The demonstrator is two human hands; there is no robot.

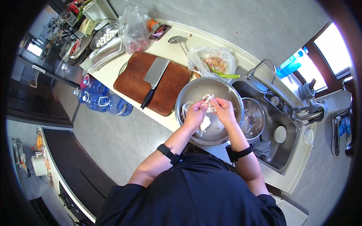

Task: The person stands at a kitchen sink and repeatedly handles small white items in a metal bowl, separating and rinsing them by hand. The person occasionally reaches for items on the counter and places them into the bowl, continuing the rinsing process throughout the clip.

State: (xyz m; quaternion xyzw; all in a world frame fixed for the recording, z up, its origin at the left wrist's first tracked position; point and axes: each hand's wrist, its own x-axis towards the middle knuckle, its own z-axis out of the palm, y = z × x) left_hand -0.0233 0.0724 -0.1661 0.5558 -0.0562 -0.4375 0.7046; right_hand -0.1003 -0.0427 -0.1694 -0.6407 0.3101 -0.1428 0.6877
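Observation:
My left hand (195, 114) and my right hand (224, 110) meet over a large stainless steel basin (178, 99) of cloudy water. Between the fingertips of both is a limp, whitish piece of food (208, 102), wet-looking and crumpled; its exact kind is unclear. A smooth white piece (205, 124) shows just below the hands. More pale, dark-streaked material (185, 109) lies at the basin's left inner side, partly behind my left hand. Left of the basin, a cleaver (157, 73) with a black handle rests on a brown wooden cutting board (133, 82).
A smaller steel bowl (258, 124) with a clear bag sits in the sink (285, 147), beside the basin. Behind are a faucet (261, 66), an open plastic bag (195, 53) of raw meat, a ladle (176, 39) and a phone (160, 32). Large water bottles (114, 104) stand on the floor.

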